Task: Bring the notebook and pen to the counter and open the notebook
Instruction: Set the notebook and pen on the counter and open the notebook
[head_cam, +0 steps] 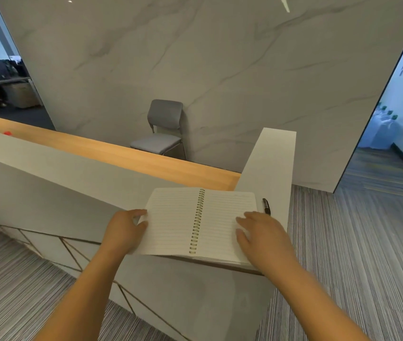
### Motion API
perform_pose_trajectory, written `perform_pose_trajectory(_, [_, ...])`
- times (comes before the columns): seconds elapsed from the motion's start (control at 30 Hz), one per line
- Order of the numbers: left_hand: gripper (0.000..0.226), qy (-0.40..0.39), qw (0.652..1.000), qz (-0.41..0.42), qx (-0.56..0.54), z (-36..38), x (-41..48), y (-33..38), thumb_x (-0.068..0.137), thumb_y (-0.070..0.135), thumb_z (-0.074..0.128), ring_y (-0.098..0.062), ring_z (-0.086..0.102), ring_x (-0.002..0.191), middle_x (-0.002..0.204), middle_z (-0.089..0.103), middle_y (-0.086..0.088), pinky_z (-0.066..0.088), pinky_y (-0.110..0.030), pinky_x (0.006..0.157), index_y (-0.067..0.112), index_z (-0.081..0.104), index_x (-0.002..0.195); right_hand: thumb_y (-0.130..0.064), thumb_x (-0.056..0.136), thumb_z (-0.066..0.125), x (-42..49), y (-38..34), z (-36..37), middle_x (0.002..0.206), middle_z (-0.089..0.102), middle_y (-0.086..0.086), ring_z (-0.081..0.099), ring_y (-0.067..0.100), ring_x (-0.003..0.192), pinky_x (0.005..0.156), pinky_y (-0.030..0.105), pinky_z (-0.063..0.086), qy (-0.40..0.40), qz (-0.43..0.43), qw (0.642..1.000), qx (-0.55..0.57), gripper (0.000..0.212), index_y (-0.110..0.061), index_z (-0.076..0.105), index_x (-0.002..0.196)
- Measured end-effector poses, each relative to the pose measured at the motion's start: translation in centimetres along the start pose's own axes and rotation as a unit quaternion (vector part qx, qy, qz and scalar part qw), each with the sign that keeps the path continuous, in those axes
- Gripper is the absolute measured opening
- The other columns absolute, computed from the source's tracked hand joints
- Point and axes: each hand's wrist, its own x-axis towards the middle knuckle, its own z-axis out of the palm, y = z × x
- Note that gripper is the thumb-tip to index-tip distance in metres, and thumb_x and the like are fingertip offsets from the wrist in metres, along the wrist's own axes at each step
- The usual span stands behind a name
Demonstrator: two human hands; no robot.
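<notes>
A spiral-bound lined notebook [195, 217] lies open and flat on the grey counter top [72, 168], near its right end. Its near edge overhangs the counter's front edge a little. My left hand [124, 227] grips the left page's outer edge, thumb on top. My right hand [262, 232] rests flat on the right page with fingers spread. A black pen [266, 206] lies on the counter just right of the notebook, partly hidden behind my right hand.
Behind the counter top runs a lower wooden desk surface [121, 153] with a small red object [7, 133] at far left. A grey chair [161, 129] stands against the marble wall. The counter's raised end panel [272, 156] is right of the notebook. Striped carpet covers the floor.
</notes>
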Motion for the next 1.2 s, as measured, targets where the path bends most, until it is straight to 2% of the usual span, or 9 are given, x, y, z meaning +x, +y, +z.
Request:
perform_pose_trajectory(0.07, [0.038, 0.01, 1.0, 0.005, -0.006, 0.2, 0.4, -0.2, 0.091, 0.022, 0.054, -0.028, 0.057, 0.117, 0.136, 0.057, -0.009, 0.045, -0.034, 0.092, 0.017, 0.059, 0.129, -0.031, 0.088, 0.032, -0.2, -0.4, 0.3, 0.103, 0.067, 0.007, 0.063, 0.028, 0.099, 0.081, 0.033, 0.046, -0.06, -0.016, 0.998, -0.018, 0.044, -0.01, 0.07, 0.099])
perform_pose_trajectory(0.2, [0.034, 0.031, 0.999, 0.025, -0.017, 0.5, 1.3, -0.1, 0.091, 0.019, 0.055, -0.027, 0.059, 0.113, 0.129, 0.062, -0.009, 0.044, -0.031, 0.09, 0.014, 0.064, 0.123, -0.033, 0.095, 0.035, -0.4, -0.3, 0.6, 0.125, 0.059, 0.003, 0.052, 0.022, 0.114, 0.091, 0.034, 0.043, -0.077, 0.001, 0.997, -0.01, 0.039, -0.014, 0.061, 0.119])
perform_pose_trajectory(0.3, [0.033, 0.045, 0.998, 0.047, -0.004, 0.9, 2.2, 0.3, 0.091, 0.015, 0.054, -0.028, 0.06, 0.112, 0.128, 0.064, -0.011, 0.044, -0.03, 0.086, 0.011, 0.064, 0.122, -0.035, 0.094, 0.036, -0.4, -0.3, 1.3, 0.106, 0.06, -0.001, 0.054, 0.021, 0.105, 0.066, 0.029, 0.042, -0.031, -0.005, 0.999, -0.006, 0.036, -0.015, 0.063, 0.104])
perform_pose_trajectory(0.37, [0.034, 0.053, 0.997, 0.057, 0.012, 1.2, 2.8, 0.4, 0.091, 0.016, 0.053, -0.029, 0.06, 0.112, 0.128, 0.064, -0.011, 0.047, -0.033, 0.087, 0.011, 0.063, 0.124, -0.035, 0.092, 0.038, -0.3, -0.5, 1.8, 0.088, 0.054, -0.003, 0.054, 0.02, 0.094, 0.05, 0.022, 0.026, -0.006, -0.01, 1.0, -0.011, 0.032, -0.014, 0.061, 0.089])
perform_pose_trajectory(0.43, [0.036, 0.055, 0.996, 0.059, 0.044, 1.2, 3.3, 0.6, 0.092, 0.018, 0.051, -0.028, 0.06, 0.113, 0.129, 0.063, -0.008, 0.048, -0.035, 0.087, 0.013, 0.061, 0.126, -0.033, 0.09, 0.042, -0.2, -0.7, 2.1, 0.079, 0.051, -0.003, 0.056, 0.021, 0.085, 0.046, 0.018, 0.015, 0.011, -0.005, 1.0, -0.015, 0.029, -0.013, 0.061, 0.08])
perform_pose_trajectory(0.53, [0.035, 0.061, 0.99, 0.078, 0.1, 1.5, 4.1, 1.0, 0.093, 0.018, 0.048, -0.028, 0.059, 0.113, 0.126, 0.065, -0.008, 0.046, -0.034, 0.086, 0.014, 0.062, 0.125, -0.031, 0.08, 0.05, -0.3, -0.9, 2.4, 0.069, 0.059, -0.001, 0.06, 0.021, 0.068, 0.044, 0.019, 0.023, 0.02, 0.009, 0.999, -0.026, 0.024, -0.014, 0.061, 0.067])
perform_pose_trajectory(0.7, [0.03, 0.063, 0.983, 0.127, 0.121, 2.1, 5.2, 0.7, 0.093, 0.011, 0.046, -0.034, 0.064, 0.097, 0.096, 0.068, -0.009, 0.044, -0.033, 0.074, 0.006, 0.072, 0.108, -0.033, 0.07, 0.058, -0.2, -1.3, 2.1, 0.057, 0.055, -0.008, 0.057, 0.013, 0.054, 0.043, 0.013, 0.01, 0.011, 0.031, 0.998, -0.052, 0.019, -0.021, 0.058, 0.056])
perform_pose_trajectory(1.1, [0.033, 0.071, 0.981, 0.122, 0.133, 2.5, 4.9, 0.5, 0.095, 0.016, 0.044, -0.036, 0.06, 0.109, 0.123, 0.066, -0.012, 0.048, -0.036, 0.084, 0.014, 0.067, 0.12, -0.033, 0.07, 0.058, -0.1, -1.4, 2.2, 0.06, 0.058, -0.007, 0.058, 0.013, 0.056, 0.044, 0.012, 0.013, 0.033, 0.02, 0.998, -0.059, 0.018, -0.02, 0.06, 0.058])
perform_pose_trajectory(1.2, [0.032, 0.05, 0.983, 0.122, 0.124, 2.1, 4.7, 0.7, 0.095, 0.018, 0.044, -0.032, 0.062, 0.104, 0.117, 0.068, -0.011, 0.046, -0.033, 0.082, 0.015, 0.069, 0.114, -0.033, 0.087, 0.047, 0.1, -1.2, 1.9, 0.086, 0.061, -0.003, 0.059, 0.018, 0.082, 0.047, 0.019, 0.02, 0.014, 0.014, 0.997, -0.07, 0.025, -0.016, 0.065, 0.081])
